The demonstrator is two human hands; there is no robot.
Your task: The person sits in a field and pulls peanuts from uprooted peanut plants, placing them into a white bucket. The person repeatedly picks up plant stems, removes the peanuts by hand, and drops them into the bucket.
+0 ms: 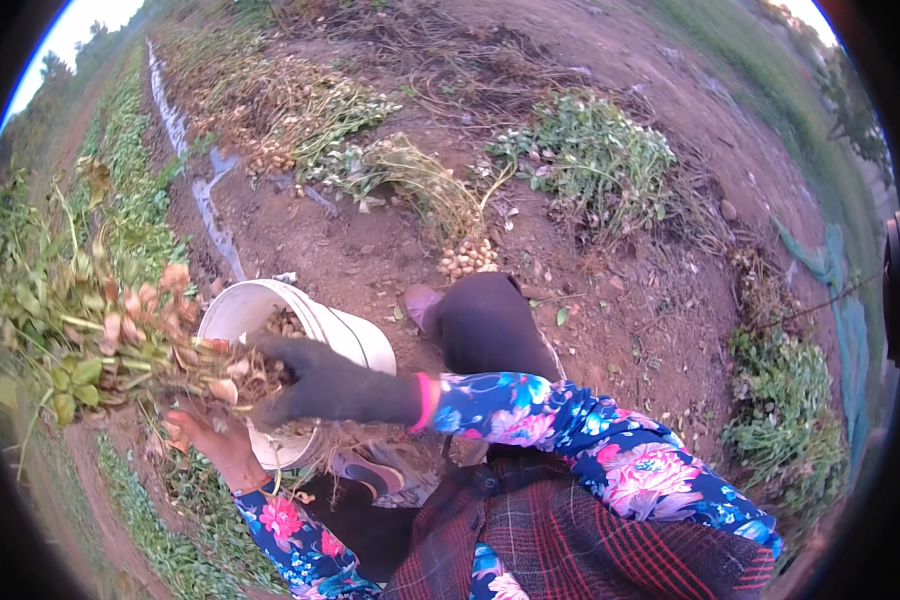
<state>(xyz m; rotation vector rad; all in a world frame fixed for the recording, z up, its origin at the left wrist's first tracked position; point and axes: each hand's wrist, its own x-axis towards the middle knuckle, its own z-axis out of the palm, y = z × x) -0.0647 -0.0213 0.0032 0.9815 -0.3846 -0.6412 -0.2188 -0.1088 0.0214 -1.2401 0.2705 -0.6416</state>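
A bunch of uprooted peanut plants (131,364) lies across the mouth of a white plastic bucket (360,341), leaves to the left and roots to the right. My bare left hand (221,450) holds the bunch from below, its fingers partly hidden by stems. My right hand (311,382), in a dark glove, closes around the root end; its fingertips are blurred and partly covered. The bucket leans over on its side, and peanuts (285,322) show inside it.
Pulled peanut plants with a cluster of pods (467,257) lie on the soil beyond my knee (480,322). More leafy plants (592,157) lie farther off. A strip of plastic film (214,210) runs along the row at left. Green netting (844,322) lies at right.
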